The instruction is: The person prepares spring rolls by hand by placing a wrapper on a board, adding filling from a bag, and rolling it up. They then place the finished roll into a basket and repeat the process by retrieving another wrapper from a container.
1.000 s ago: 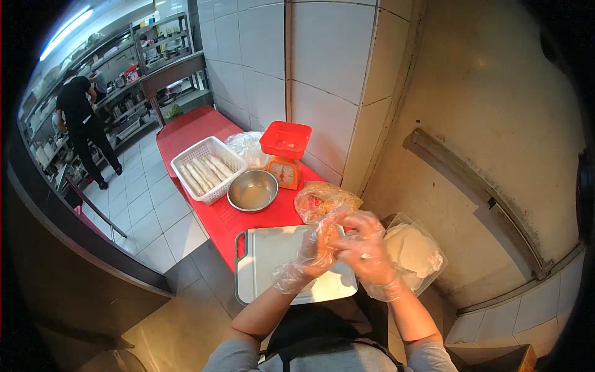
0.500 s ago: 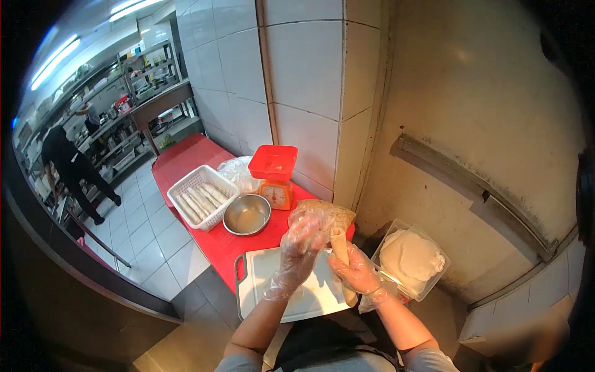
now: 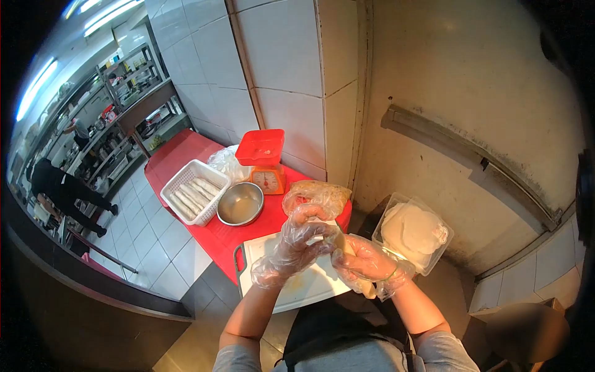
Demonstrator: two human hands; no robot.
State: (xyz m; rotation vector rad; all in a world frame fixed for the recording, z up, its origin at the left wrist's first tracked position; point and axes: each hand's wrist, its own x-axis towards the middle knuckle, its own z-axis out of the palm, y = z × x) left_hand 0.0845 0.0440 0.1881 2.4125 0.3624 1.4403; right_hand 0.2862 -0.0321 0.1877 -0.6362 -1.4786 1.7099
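Observation:
Both my hands wear clear plastic gloves and meet over the front of a white cutting board (image 3: 308,288). My right hand (image 3: 365,260) is closed around a pale, long spring roll (image 3: 369,289), whose lower end sticks out below the palm. At the upper end of the roll, the curled fingers of my left hand (image 3: 300,242) pinch it; the exact contact is partly hidden by the glove. Just beyond my hands lies a clear plastic bag of brownish filling (image 3: 333,196). To the right, a clear container (image 3: 427,268) holds a stack of round white wrappers (image 3: 412,232).
On the red table (image 3: 211,245) stand a white basket (image 3: 201,217) of rolls, a steel bowl (image 3: 240,204) with liquid, an orange scale (image 3: 268,180) with a red tray, and a plastic bag (image 3: 229,162). A tiled wall borders the table. A co-worker (image 3: 65,189) bends at far left.
My left fingers have come onto the upper end of the spring roll, which is tilted and more covered by my hands. The view has shifted slightly.

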